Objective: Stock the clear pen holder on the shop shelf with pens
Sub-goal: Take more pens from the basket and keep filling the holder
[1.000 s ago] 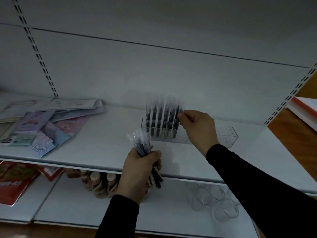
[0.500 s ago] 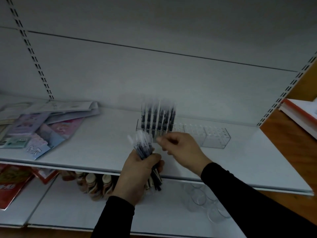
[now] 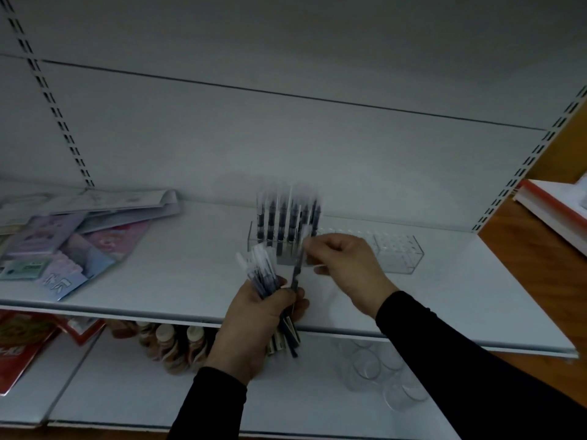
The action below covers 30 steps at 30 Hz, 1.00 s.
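L hand (image 3: 254,322) grips pen bundle (image 3: 262,274) — R hand (image 3: 344,268) pinches one pen (image 3: 297,276).

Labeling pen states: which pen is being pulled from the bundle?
The single pen pinched by the right hand, apart from the bundle gripped by the left hand.

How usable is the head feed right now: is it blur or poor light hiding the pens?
Head view: dim, grey light throughout; the dark pens standing in the clear acrylic pen holder smear upward at their caps; the bundle of pens in the left hand is soft; the right hand reads clearly; wide-angle bending at the shelf edges.
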Tool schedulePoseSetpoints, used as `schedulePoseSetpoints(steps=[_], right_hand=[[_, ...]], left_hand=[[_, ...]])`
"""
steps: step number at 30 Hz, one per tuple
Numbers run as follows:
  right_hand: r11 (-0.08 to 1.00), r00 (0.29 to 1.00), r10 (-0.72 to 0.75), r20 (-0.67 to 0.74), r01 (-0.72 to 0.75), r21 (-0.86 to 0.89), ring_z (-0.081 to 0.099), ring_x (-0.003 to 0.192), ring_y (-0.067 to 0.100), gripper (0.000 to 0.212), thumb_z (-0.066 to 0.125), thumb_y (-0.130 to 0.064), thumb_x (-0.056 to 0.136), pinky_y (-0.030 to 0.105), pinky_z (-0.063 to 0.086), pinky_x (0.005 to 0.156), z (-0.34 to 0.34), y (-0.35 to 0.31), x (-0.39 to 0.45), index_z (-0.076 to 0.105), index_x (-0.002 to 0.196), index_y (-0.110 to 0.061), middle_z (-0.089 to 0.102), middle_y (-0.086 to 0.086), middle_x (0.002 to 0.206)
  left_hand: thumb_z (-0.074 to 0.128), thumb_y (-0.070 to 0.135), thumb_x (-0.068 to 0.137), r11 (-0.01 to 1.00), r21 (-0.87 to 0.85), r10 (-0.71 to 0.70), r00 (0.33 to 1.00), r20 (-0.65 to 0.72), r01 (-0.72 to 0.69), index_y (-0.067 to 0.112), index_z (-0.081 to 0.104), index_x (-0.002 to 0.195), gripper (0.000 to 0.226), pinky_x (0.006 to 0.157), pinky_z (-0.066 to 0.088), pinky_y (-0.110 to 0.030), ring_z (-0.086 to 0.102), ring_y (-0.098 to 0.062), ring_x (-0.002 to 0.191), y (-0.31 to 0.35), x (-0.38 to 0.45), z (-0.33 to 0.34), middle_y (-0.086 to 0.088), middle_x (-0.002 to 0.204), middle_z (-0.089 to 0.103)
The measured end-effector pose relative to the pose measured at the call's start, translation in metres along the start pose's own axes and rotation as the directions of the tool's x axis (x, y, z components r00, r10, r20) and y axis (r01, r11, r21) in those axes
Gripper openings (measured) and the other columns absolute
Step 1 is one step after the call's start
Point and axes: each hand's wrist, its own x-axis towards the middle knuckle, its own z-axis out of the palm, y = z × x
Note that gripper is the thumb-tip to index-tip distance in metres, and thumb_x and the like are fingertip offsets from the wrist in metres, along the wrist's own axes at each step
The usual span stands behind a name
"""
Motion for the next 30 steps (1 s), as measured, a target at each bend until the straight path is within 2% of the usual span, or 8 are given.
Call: schedulePoseSetpoints(steps=[5, 7, 11, 13, 18, 23, 30], right_hand=[[0.963, 0.977, -0.028, -0.211, 0.083, 0.255, 0.071, 0.071, 0.013, 0.016, 0.061, -0.018, 0.094, 0.020, 0.053, 0.060, -0.021, -0.019, 0.011, 0.070, 0.082, -0.013, 0.075, 0.000, 0.075], [0.959, 0.941, -0.106, -0.321, 0.182, 0.217, 0.072, 0.071, 0.013, 0.017, 0.061, -0.018, 0.094, 0.020, 0.054, 0.062, -0.030, -0.026, 0.016, 0.070, 0.081, -0.012, 0.075, 0.000, 0.074], [0.948, 0.834, -0.281, -0.474, 0.318, -0.003, 0.073, 0.076, 0.014, 0.017, 0.061, -0.022, 0.095, 0.023, 0.058, 0.070, -0.040, -0.030, 0.028, 0.070, 0.087, -0.011, 0.074, 0.002, 0.081], [0.942, 0.814, -0.321, -0.484, 0.326, -0.077, 0.072, 0.077, 0.012, 0.016, 0.060, -0.024, 0.095, 0.025, 0.059, 0.075, -0.042, -0.029, 0.035, 0.070, 0.087, -0.015, 0.073, -0.001, 0.082], [0.927, 0.819, -0.375, -0.434, 0.324, -0.189, 0.071, 0.076, 0.008, 0.014, 0.059, -0.027, 0.096, 0.027, 0.059, 0.078, -0.039, -0.029, 0.049, 0.068, 0.086, -0.022, 0.072, -0.007, 0.081], [0.913, 0.825, -0.403, -0.396, 0.337, -0.229, 0.071, 0.077, 0.008, 0.011, 0.059, -0.022, 0.096, 0.016, 0.056, 0.073, -0.034, -0.028, 0.053, 0.067, 0.090, -0.020, 0.072, -0.001, 0.085], [0.882, 0.845, -0.431, -0.317, 0.321, -0.344, 0.071, 0.082, 0.016, 0.007, 0.059, -0.024, 0.096, 0.028, 0.058, 0.080, -0.030, -0.018, 0.059, 0.065, 0.092, -0.022, 0.070, -0.003, 0.082]], left_hand=[[0.060, -0.004, 0.086, 1.000, -0.021, -0.003, 0.999, -0.040, 0.002, 0.005, 0.052, 0.093, 0.014, 0.070, 0.058, -0.035, 0.070, -0.027, 0.072, 0.002, 0.000, -0.001, -0.024, 0.095, 0.066], [0.060, -0.004, 0.086, 1.000, -0.026, 0.011, 0.997, -0.075, -0.013, 0.005, 0.052, 0.092, 0.014, 0.070, 0.057, -0.035, 0.068, -0.027, 0.071, 0.002, 0.001, -0.002, -0.025, 0.095, 0.065], [0.061, -0.003, 0.086, 0.998, -0.036, 0.038, 0.989, -0.141, -0.043, 0.007, 0.052, 0.090, 0.013, 0.059, 0.058, -0.029, 0.066, -0.020, 0.061, 0.002, 0.003, -0.002, -0.020, 0.088, 0.063], [0.061, -0.003, 0.086, 0.998, -0.044, 0.044, 0.987, -0.153, -0.051, 0.006, 0.052, 0.091, 0.013, 0.057, 0.057, -0.027, 0.065, -0.018, 0.058, 0.002, 0.003, -0.002, -0.019, 0.086, 0.063], [0.060, -0.002, 0.087, 0.998, -0.047, 0.044, 0.987, -0.152, -0.052, 0.005, 0.053, 0.094, 0.012, 0.055, 0.056, -0.027, 0.064, -0.019, 0.057, 0.003, 0.004, -0.003, -0.020, 0.088, 0.061], [0.062, 0.000, 0.086, 0.998, -0.028, 0.050, 0.987, -0.155, -0.055, 0.007, 0.054, 0.092, 0.012, 0.057, 0.057, -0.028, 0.064, -0.021, 0.063, 0.002, 0.006, -0.006, -0.020, 0.090, 0.062], [0.061, -0.001, 0.087, 0.998, -0.023, 0.057, 0.988, -0.145, -0.061, 0.005, 0.054, 0.094, 0.012, 0.057, 0.057, -0.027, 0.064, -0.022, 0.063, 0.002, 0.006, -0.007, -0.022, 0.091, 0.062]])
